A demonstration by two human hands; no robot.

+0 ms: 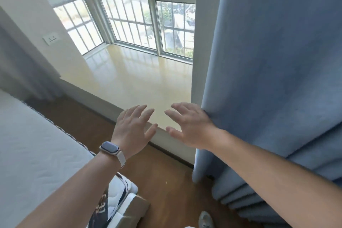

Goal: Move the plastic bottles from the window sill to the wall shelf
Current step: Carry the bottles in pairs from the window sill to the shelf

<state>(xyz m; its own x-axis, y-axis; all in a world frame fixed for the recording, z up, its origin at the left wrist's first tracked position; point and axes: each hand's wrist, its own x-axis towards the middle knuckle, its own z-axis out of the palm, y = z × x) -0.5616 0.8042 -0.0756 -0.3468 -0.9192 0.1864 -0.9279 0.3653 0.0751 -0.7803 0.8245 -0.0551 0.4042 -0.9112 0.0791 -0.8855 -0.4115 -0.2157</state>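
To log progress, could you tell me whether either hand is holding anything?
No, the left hand and right hand hover with fingers spread above the window sill, empty.

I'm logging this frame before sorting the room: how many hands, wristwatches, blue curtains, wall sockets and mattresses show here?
Bare hands: 2, the left hand and the right hand, both with fingers spread
Dark-faced wristwatch with pale strap: 1, on the left wrist
Blue fabric curtain: 1
White wall socket plate: 1
White quilted mattress: 1
Total: 6
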